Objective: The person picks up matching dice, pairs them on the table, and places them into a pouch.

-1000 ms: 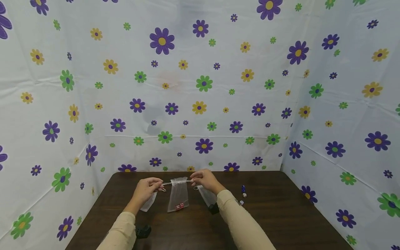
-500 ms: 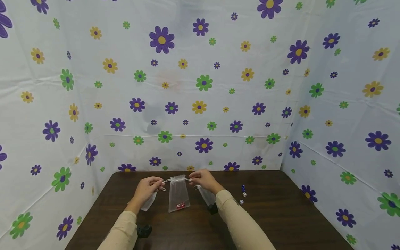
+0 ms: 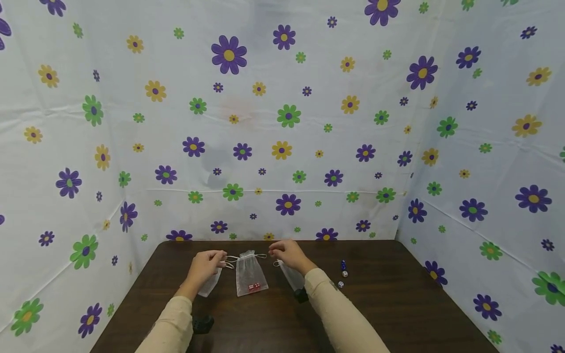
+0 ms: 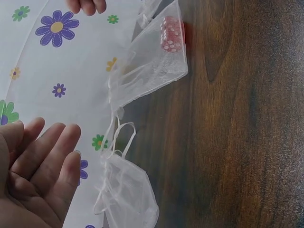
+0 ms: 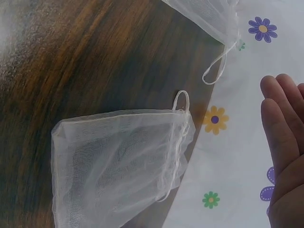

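Observation:
A sheer white drawstring pouch lies on the table, its neck gathered and a cord loop out to each side. Red dice show through its lower end. My left hand hovers by the left cord; in the left wrist view its fingers are loosely bent, holding nothing. Just beyond the right loop is my right hand, fingers relaxed and nothing held in the right wrist view. A second pouch lies partly under the left hand, and a third pouch, flat and without visible contents, near the right.
Blue dice and white dice sit on the dark wooden table to the right. A flower-print cloth hangs behind and at both sides. Black wrist devices show below the forearms.
Both hands have let go of the cords they were pulling apart. The middle pouch, held up before, has settled onto the table, its neck drawn in.

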The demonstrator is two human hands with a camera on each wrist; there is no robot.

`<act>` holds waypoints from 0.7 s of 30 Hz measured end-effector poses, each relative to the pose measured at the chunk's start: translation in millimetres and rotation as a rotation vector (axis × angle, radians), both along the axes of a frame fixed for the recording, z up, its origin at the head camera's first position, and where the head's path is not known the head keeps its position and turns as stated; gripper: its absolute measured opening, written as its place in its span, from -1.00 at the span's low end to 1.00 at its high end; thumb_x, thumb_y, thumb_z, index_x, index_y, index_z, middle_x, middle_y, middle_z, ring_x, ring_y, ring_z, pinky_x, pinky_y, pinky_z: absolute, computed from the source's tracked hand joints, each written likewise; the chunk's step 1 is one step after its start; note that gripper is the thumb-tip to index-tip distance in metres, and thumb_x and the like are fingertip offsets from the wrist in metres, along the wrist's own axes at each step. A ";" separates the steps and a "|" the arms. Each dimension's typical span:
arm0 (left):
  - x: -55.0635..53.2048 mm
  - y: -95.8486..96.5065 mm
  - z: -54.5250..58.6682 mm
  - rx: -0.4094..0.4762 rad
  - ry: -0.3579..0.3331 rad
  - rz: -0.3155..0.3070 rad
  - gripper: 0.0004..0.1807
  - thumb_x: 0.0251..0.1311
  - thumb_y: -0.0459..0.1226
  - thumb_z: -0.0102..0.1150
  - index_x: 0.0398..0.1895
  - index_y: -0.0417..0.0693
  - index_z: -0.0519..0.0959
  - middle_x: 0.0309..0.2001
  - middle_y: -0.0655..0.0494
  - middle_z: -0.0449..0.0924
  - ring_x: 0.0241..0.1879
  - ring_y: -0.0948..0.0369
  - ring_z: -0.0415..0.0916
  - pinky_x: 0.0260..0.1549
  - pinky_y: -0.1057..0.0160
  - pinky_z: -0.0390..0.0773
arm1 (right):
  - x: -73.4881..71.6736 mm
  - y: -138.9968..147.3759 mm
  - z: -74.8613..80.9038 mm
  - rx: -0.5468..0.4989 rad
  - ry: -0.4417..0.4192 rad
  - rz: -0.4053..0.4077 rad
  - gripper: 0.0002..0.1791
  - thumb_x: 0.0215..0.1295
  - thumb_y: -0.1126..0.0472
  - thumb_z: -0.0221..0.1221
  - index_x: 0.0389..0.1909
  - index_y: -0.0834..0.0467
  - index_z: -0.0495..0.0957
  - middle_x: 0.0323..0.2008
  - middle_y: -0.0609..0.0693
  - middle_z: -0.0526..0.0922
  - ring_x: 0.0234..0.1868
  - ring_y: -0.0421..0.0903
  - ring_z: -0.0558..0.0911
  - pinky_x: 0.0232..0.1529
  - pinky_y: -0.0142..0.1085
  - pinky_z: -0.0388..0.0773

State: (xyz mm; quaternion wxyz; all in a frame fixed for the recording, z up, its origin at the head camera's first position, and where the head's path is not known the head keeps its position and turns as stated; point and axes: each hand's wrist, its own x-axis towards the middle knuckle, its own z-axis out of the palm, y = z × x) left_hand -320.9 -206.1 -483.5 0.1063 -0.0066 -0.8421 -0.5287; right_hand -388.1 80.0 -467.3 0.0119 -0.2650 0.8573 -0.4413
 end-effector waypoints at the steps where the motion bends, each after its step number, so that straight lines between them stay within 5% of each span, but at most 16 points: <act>1: 0.4 -0.1 -0.2 0.004 -0.003 0.000 -0.63 0.55 -0.23 0.01 0.04 -0.39 0.65 -0.07 -0.26 0.72 -0.15 -0.03 0.73 -0.23 0.06 0.71 | 0.3 -0.1 -0.1 0.000 -0.003 0.001 -0.75 0.50 0.40 0.08 0.03 0.44 0.62 -0.15 0.21 0.74 -0.03 0.26 0.71 -0.02 -0.07 0.66; 11: 4.1 -4.4 -2.3 0.040 -0.008 0.014 -0.63 0.57 -0.23 -0.04 0.06 -0.38 0.62 -0.08 -0.23 0.72 -0.16 -0.05 0.72 -0.24 0.07 0.71 | 1.1 -4.1 -4.6 0.071 0.029 0.000 -0.77 0.49 0.33 0.14 0.00 0.35 0.68 -0.17 0.09 0.77 -0.10 0.03 0.75 0.00 -0.09 0.65; 21: 7.3 -20.3 -5.4 0.004 0.006 0.084 -0.66 0.54 -0.22 0.03 0.09 -0.34 0.60 -0.17 -0.16 0.74 -0.31 0.10 0.71 -0.31 0.22 0.67 | 9.6 -26.5 -1.4 0.058 0.042 0.068 -0.75 0.48 0.36 0.14 0.04 0.40 0.64 -0.12 0.22 0.75 -0.10 0.11 0.75 -0.17 -0.20 0.66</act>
